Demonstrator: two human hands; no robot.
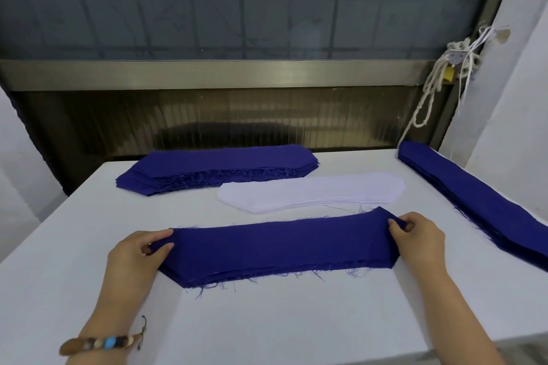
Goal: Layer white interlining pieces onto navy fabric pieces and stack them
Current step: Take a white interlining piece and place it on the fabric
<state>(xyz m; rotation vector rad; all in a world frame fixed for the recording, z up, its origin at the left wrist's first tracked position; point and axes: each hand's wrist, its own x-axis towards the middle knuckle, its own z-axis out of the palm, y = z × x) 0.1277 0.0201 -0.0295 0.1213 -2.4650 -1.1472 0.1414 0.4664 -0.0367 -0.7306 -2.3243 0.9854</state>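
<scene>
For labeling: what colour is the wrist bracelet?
Brown beads with one light blue, bracelet, head view.

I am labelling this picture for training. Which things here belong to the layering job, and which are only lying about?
Belong to the job:
- navy piece, held at its ends by the left hand and right hand
- white interlining stack
- navy stack at the back
- navy stack on the right
- white table

Only lying about:
- rope by the wall
- bracelet on the left wrist
</scene>
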